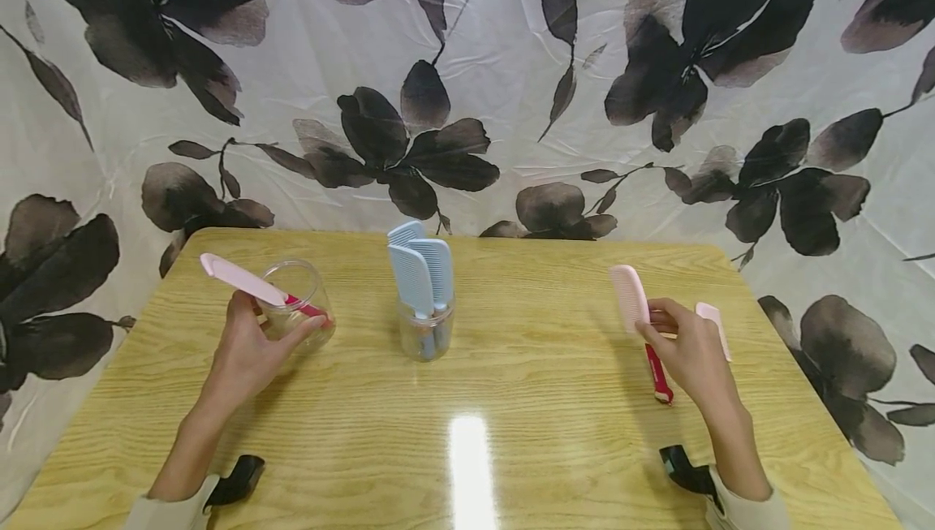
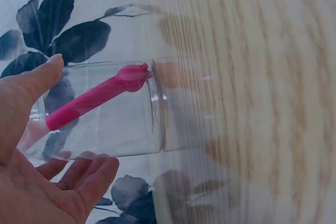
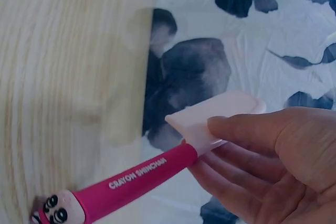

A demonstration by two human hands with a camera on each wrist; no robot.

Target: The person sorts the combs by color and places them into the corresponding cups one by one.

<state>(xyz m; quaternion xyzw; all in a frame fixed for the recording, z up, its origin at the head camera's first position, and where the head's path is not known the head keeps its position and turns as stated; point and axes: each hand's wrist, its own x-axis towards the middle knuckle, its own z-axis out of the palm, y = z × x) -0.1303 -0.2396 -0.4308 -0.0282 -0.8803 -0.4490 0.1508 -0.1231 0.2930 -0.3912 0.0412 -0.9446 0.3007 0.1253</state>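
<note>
At the left of the table my left hand [image 1: 252, 351] curls round a clear jar [image 1: 316, 335], thumb on one side and fingers on the other. A pink comb [image 1: 241, 277] leans in this jar, its red handle [image 2: 100, 95] inside and its pale head out past the rim. My right hand [image 1: 687, 351] pinches another pink comb [image 1: 628, 295] between thumb and fingers where head meets handle. Its red handle [image 3: 142, 179] points down to the table and carries white lettering and a small cartoon face. Beyond that hand lies a further pale pink comb [image 1: 712, 321], partly hidden.
A second clear jar [image 1: 426, 343] at the table's middle holds several light blue combs [image 1: 420, 270], heads up. The wooden table [image 1: 511, 384] meets a floral cloth [image 1: 555, 108] at its back and sides.
</note>
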